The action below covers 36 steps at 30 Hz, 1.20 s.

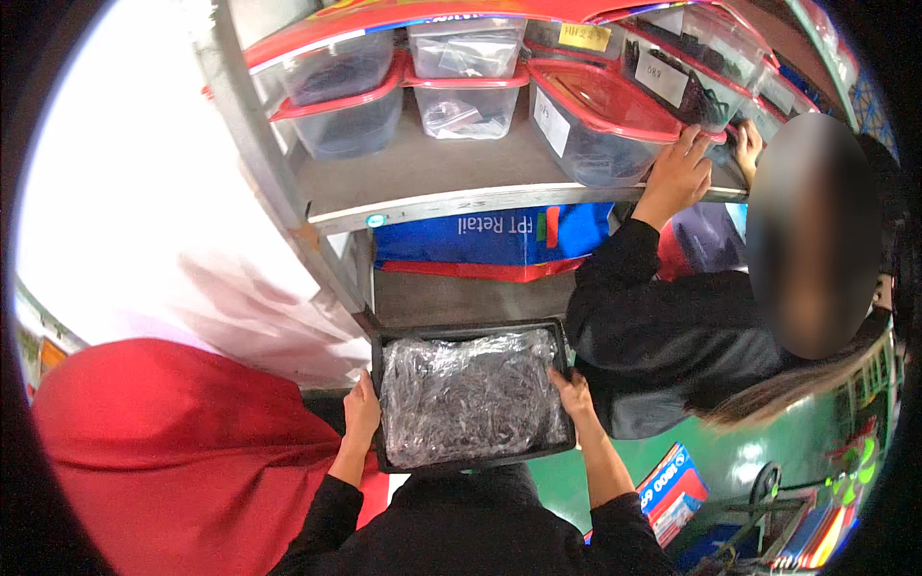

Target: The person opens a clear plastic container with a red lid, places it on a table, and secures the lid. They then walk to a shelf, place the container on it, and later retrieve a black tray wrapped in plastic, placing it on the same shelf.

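Note:
Between my hands I hold a black rectangular tray [377, 446] level in front of my body. Inside it lie dark items in crinkled clear plastic bags [471, 398]; what they are I cannot make out. My left hand [361, 411] grips the tray's left side with the thumb at the rim. On the right side my right hand [573, 396] is closed round the edge, its thumb over the rim. The tray's far edge is close to the metal shelf rack.
Clear bins with red lids [357, 120] stand on the upper shelf [384, 182]. A blue bag [461, 240] fills part of the lower one. At right a co-worker in black [691, 346] touches a bin. Red cloth [182, 432] bulges at left; a blue box [672, 490] sits on the green floor.

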Each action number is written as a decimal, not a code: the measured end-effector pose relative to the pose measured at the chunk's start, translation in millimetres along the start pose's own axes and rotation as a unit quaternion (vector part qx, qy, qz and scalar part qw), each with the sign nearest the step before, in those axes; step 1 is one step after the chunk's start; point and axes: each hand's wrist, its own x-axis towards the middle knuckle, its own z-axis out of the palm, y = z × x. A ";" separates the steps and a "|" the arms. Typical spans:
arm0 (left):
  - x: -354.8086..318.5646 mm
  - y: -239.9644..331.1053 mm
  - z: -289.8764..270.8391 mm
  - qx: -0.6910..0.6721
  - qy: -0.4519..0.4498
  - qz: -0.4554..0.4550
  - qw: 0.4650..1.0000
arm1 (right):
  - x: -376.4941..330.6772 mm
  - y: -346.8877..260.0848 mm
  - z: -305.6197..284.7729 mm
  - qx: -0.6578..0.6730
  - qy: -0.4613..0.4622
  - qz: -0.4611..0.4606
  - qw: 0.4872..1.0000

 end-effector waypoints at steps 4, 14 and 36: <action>-18.0 -15.7 -10.2 0.040 -0.017 0.091 0.995 | -21.4 14.5 10.7 -0.001 0.029 0.037 0.999; -24.9 -8.6 -17.2 0.136 -0.041 0.018 0.990 | -39.1 -0.4 9.6 0.039 -0.002 0.036 0.999; 1.1 -15.0 2.9 0.269 -0.028 -0.018 0.963 | -102.6 5.2 -20.9 0.236 -0.109 0.088 0.962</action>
